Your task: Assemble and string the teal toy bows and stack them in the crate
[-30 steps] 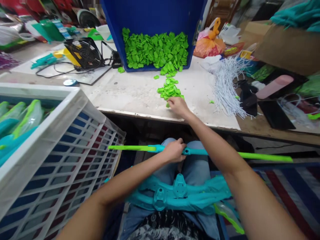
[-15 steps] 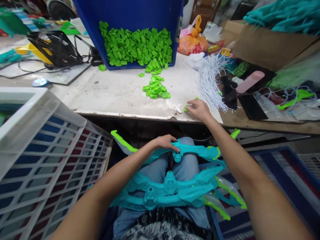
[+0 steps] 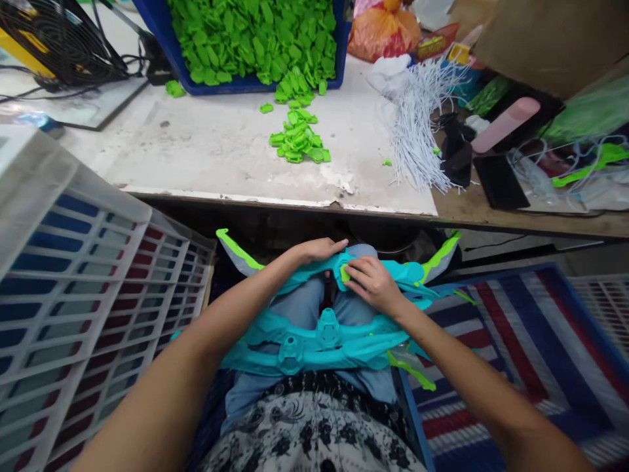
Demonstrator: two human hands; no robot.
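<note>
Across my knees lies a turquoise plastic toy bow [image 3: 304, 274] with lime-green tips. My left hand [image 3: 322, 250] is closed around it just left of its centre block. At that block, the fingers of my right hand [image 3: 373, 282] pinch a small green plastic piece [image 3: 345, 273] against the socket. I cannot tell whether the piece is seated, as the fingers partly cover it. Nearer my body, more turquoise bows [image 3: 327, 333] rest on my lap, their centre sockets facing up.
On the table [image 3: 206, 157] ahead, a blue bin [image 3: 211, 90] spills green pieces into a small pile [image 3: 299, 139]. White strings [image 3: 417, 124], a pink bottle [image 3: 508, 123] and a phone [image 3: 501, 182] lie right. A white crate [image 3: 122, 255] stands left; a striped surface [image 3: 496, 341] is right.
My right hand has come from the table edge down to the bow's centre with a green piece. My left hand stays on the bow. The view has tilted downward.
</note>
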